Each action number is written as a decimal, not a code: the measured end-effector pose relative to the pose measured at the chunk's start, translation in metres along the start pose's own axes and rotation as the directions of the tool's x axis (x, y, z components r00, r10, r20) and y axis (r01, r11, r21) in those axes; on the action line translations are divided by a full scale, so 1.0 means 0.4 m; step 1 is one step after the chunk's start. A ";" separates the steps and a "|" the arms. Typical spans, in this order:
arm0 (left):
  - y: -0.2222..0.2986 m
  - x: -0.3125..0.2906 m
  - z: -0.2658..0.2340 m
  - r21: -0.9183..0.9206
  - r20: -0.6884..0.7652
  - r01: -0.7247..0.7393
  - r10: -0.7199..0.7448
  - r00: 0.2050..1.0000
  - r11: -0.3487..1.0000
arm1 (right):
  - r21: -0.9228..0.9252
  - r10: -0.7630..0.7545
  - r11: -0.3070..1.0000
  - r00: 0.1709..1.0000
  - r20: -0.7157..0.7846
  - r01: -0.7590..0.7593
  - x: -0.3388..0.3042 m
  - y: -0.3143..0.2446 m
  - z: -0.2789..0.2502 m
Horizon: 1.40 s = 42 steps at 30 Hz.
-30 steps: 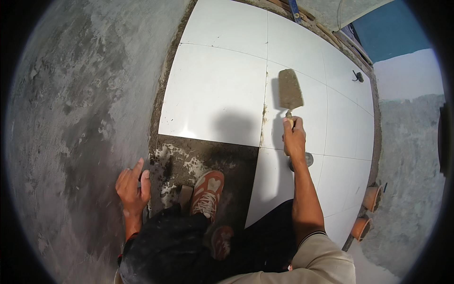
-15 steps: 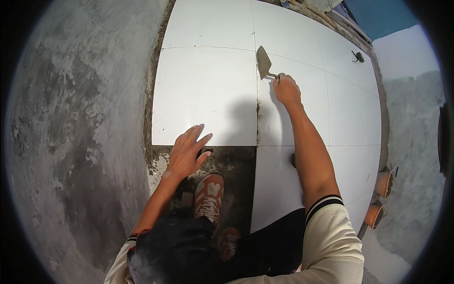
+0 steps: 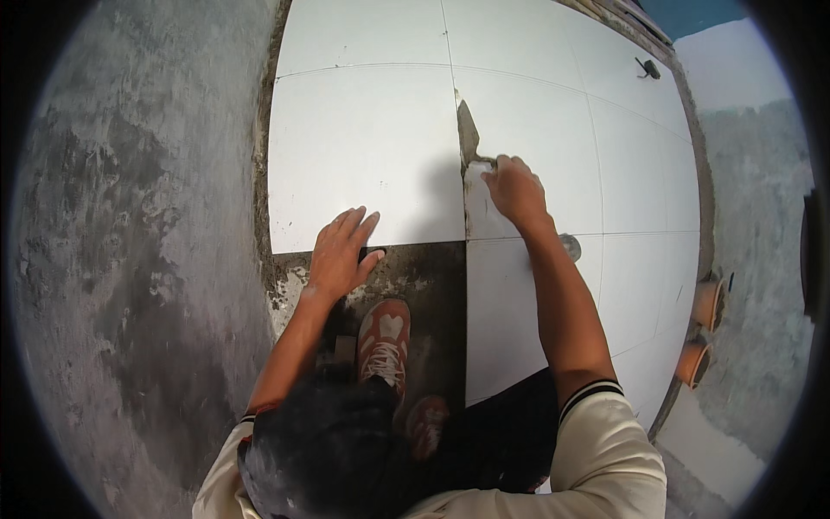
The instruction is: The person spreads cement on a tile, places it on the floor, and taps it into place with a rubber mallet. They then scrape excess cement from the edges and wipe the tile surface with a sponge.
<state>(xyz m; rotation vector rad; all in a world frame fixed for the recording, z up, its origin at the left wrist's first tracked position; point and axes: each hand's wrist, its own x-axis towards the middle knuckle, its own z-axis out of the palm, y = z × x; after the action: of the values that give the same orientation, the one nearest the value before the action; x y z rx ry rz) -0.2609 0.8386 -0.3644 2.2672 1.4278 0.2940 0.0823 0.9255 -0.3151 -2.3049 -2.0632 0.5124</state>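
My right hand [image 3: 517, 192] is closed round the handle of a pointed trowel [image 3: 468, 131]. The grey blade points away from me and lies along the joint between two columns of white floor tiles, with mortar smeared beside it. My left hand [image 3: 339, 251] rests with fingers spread on the near edge of a large white tile [image 3: 363, 156], its thumb out over the dark bare floor. Under my right forearm, a round grey object [image 3: 570, 247] sits on the tiles, partly hidden; its kind I cannot make out.
Bare dark floor [image 3: 424, 285] lies in front of my shoes [image 3: 385, 342]. A rough grey wall [image 3: 164, 216] rises on the left. Two orange-brown pots or buckets [image 3: 707, 304] stand by the right edge. A small dark tool [image 3: 648, 68] lies on the far right tiles.
The trowel has come down and nearer to me, its blade turning narrow along the tile joint. My left hand stays on the tile edge. The whole view has shifted slightly.
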 end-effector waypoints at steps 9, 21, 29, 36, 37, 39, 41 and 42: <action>-0.003 0.006 -0.006 -0.010 0.032 0.023 -0.022 0.999 1.000 | 0.042 0.047 0.998 0.991 0.124 -0.053 -0.304 0.004 -0.002; 0.009 0.000 0.013 -0.013 0.034 0.061 -0.060 0.998 0.998 | 0.077 0.093 0.989 0.946 0.310 -0.122 -0.599 0.027 -0.047; -0.025 -0.015 0.029 -0.051 -0.037 0.022 -0.023 0.999 0.998 | 0.274 0.043 0.952 0.944 0.328 -0.139 -0.705 0.072 0.036; -0.030 0.022 0.048 -0.124 -0.026 -0.054 0.052 0.998 0.991 | 0.440 0.028 0.866 0.903 0.429 -0.236 -0.826 -0.001 0.233; -0.041 0.025 0.064 -0.128 -0.028 -0.095 0.092 0.995 0.987 | 0.442 0.016 0.866 0.899 0.438 -0.231 -0.844 -0.003 0.277; -0.103 0.008 0.094 -0.248 0.022 -0.011 0.017 1.000 0.969 | 0.536 -0.124 0.840 0.934 0.336 -0.082 -0.843 -0.007 0.336; -0.118 -0.013 0.084 -0.252 0.061 0.029 -0.014 0.998 0.967 | 0.524 -0.089 0.844 0.935 0.343 -0.112 -0.814 0.008 0.244; -0.138 -0.017 0.085 -0.221 0.034 -0.040 0.049 0.998 0.975 | 0.508 -0.026 0.848 0.944 0.329 -0.154 -0.797 0.036 0.145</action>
<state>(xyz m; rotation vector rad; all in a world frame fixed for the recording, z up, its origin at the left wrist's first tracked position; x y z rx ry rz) -0.2944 0.8444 -0.4200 2.1155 1.2592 0.3995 0.0563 0.6028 -0.2979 -2.0531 -1.6462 1.3543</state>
